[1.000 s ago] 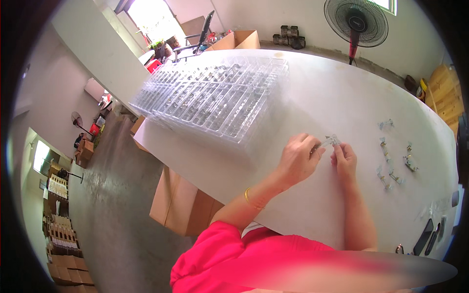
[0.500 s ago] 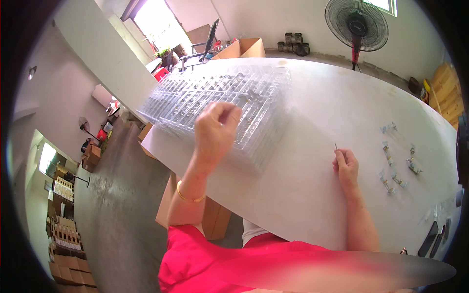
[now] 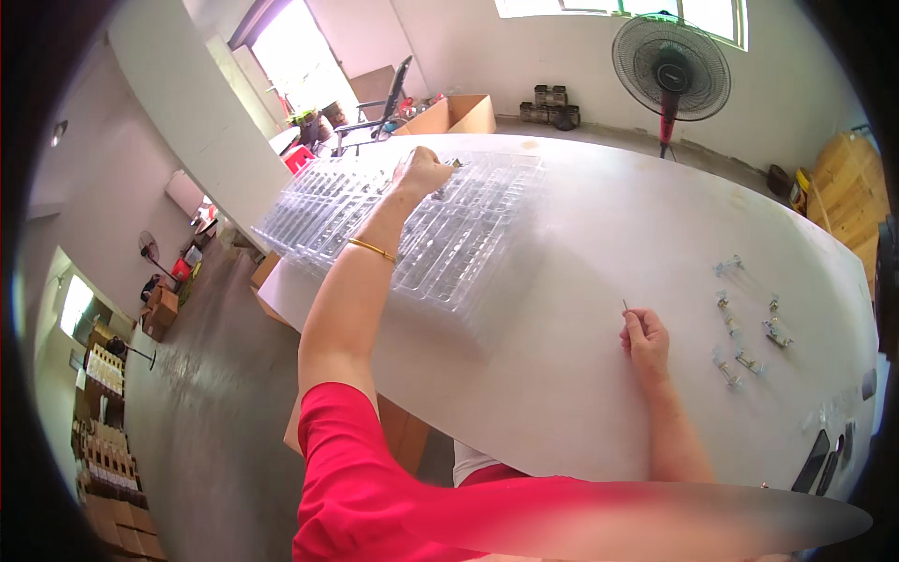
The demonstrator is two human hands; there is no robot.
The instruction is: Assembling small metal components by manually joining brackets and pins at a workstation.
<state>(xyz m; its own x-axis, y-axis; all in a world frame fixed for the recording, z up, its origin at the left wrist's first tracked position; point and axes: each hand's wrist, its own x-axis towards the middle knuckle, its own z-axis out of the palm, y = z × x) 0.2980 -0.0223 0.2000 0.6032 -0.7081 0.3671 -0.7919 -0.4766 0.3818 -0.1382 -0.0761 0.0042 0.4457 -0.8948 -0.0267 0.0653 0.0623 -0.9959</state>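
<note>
My left hand (image 3: pixel 423 174) stretches over the far part of a stack of clear plastic trays (image 3: pixel 449 292). Its fingers are pinched, with a small dark metal part (image 3: pixel 455 163) at the tips; the part's kind is too small to tell. Rows of small metallic pieces fill the tray compartments. Resting on the white table, my right hand (image 3: pixel 646 335) is closed on a thin metal pin (image 3: pixel 626 305) that points up from the fingertips. Right of it lie several small metal pieces with clear or bluish ends (image 3: pixel 747 362), loosely spread out.
The white table (image 3: pixel 562 375) curves away at the far right. Two dark flat objects (image 3: pixel 813 461) lie near its right edge. Beyond it stand a pedestal fan (image 3: pixel 670 70), a cardboard box (image 3: pixel 468 114) and a folding chair (image 3: pixel 384 108). Another carton (image 3: pixel 403 436) sits below the near left edge.
My left hand has reached farther away across the trays, and the small metal part that lay on them is now at its fingertips. The right hand keeps its pinch on the pin.
</note>
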